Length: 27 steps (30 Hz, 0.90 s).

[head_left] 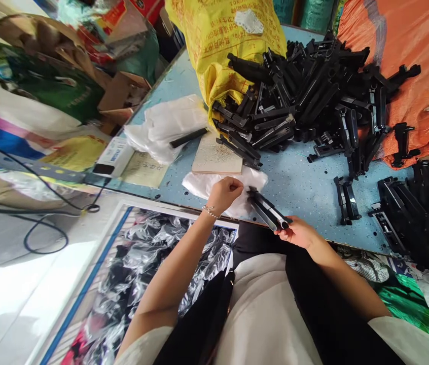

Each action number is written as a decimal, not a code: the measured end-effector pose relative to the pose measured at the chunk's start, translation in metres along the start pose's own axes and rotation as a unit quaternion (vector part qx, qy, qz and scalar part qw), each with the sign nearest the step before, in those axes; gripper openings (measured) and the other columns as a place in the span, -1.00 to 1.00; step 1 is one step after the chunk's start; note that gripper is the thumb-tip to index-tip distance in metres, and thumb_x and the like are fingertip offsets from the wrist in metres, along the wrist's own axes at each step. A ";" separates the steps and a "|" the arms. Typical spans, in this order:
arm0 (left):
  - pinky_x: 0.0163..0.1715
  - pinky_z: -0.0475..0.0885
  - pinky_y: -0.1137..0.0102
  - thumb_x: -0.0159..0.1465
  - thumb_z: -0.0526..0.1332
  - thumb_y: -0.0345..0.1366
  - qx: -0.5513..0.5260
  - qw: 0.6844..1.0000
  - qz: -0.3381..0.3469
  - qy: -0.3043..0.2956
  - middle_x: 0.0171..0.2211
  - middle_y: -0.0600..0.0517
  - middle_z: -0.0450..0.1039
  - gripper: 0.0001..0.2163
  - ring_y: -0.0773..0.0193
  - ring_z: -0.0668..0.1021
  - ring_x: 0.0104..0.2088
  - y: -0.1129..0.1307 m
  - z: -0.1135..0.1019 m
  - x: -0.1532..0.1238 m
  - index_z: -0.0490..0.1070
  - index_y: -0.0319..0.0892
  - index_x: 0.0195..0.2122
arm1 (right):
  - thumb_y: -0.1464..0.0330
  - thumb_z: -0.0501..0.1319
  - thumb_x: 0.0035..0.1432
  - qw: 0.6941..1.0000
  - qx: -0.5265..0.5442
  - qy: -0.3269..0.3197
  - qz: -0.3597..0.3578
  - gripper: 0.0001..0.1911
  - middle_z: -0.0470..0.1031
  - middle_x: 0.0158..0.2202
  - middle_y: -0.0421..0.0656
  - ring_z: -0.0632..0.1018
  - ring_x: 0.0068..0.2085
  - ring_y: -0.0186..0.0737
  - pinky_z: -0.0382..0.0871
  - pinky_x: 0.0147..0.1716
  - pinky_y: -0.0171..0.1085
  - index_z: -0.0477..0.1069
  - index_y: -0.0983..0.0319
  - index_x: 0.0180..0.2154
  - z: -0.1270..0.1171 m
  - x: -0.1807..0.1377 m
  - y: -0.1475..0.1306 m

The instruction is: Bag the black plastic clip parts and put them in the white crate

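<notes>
My right hand grips the near end of a long black plastic part, made of two slim bars side by side. Its far end points away to the left and lies against a stack of clear plastic bags on the table edge. Over those bags is my left hand, a beaded bracelet at its wrist. Thumb and fingers are pinched together close to the part's far end; whether they hold bag film is too fine to tell. A similar black part lies apart to the right.
A large heap of black parts covers the back, between a yellow bag and an orange sack. More black parts lie right. A thin board sits behind the bags. Below left, a bin holds plastic-wrapped black items.
</notes>
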<state>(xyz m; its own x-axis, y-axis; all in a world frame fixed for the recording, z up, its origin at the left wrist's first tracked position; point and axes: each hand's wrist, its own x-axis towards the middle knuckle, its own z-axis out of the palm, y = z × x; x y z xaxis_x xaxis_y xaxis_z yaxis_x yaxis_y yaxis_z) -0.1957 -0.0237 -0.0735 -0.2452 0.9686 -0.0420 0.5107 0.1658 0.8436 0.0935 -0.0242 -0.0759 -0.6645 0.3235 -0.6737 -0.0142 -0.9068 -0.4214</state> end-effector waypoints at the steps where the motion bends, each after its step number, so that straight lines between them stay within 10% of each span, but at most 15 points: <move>1: -0.37 0.44 0.38 0.13 0.24 -0.19 -0.011 1.000 0.001 0.010 -0.38 -0.02 0.55 -0.83 0.26 0.53 -0.40 0.000 -0.001 -0.003 0.50 -0.18 -0.38 | 0.37 0.44 -0.18 1.000 0.003 0.009 -0.005 -0.68 0.53 -0.52 -0.11 0.38 -0.52 -0.56 0.11 -0.55 -0.54 0.39 0.32 -0.38 -0.001 -0.002 0.001; 9: -0.39 0.44 0.41 0.22 0.20 -0.26 -0.053 0.997 -0.025 0.049 -0.42 0.01 0.52 -0.88 0.30 0.55 -0.43 0.002 0.002 -0.013 0.42 -0.19 -0.28 | 0.30 0.46 -0.18 1.000 0.005 -0.016 -0.010 -0.63 0.55 -0.44 -0.07 0.37 -0.49 -0.55 0.09 -0.54 -0.51 0.43 0.33 -0.33 0.011 -0.010 -0.005; 15: -0.02 0.50 0.21 0.31 0.03 -0.44 0.148 0.973 0.172 0.046 -0.08 -0.12 0.56 -0.71 0.14 0.58 -0.07 0.009 -0.009 -0.021 0.55 -0.17 -0.16 | 0.30 0.46 -0.21 0.998 0.056 0.018 -0.020 -0.64 0.56 -0.43 -0.09 0.36 -0.50 -0.55 0.10 -0.55 -0.53 0.43 0.32 -0.36 0.006 -0.004 0.000; 22: -0.35 0.53 0.42 0.23 0.18 -0.38 0.036 0.991 0.124 -0.014 -0.05 -0.12 0.55 -0.64 0.38 0.50 -0.45 -0.003 -0.003 -0.011 0.50 -0.24 0.05 | 0.21 0.37 0.02 0.987 0.099 -0.127 0.010 -0.60 0.50 -0.37 -0.18 0.18 -0.52 -0.67 0.08 -0.56 -0.54 0.45 0.34 -0.16 0.022 -0.006 0.000; 27: 0.00 0.57 0.29 0.30 0.03 -0.50 0.169 0.964 0.206 0.026 0.26 -0.22 0.33 -0.45 0.15 0.59 0.02 0.003 -0.004 -0.027 0.25 -0.21 0.34 | 0.25 0.31 0.06 0.983 0.123 -0.115 0.068 -0.60 0.39 -0.47 -0.22 0.12 -0.52 -0.69 0.02 -0.58 -0.61 0.41 0.43 -0.15 0.027 0.028 0.000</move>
<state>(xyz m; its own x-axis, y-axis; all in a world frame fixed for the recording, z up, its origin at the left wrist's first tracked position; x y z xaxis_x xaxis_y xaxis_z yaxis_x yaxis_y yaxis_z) -0.1911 -0.0499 -0.0679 -0.0018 0.9559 0.2937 0.8107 -0.1706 0.5601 0.0545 -0.0224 -0.0782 -0.8236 0.1514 -0.5466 -0.0753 -0.9844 -0.1593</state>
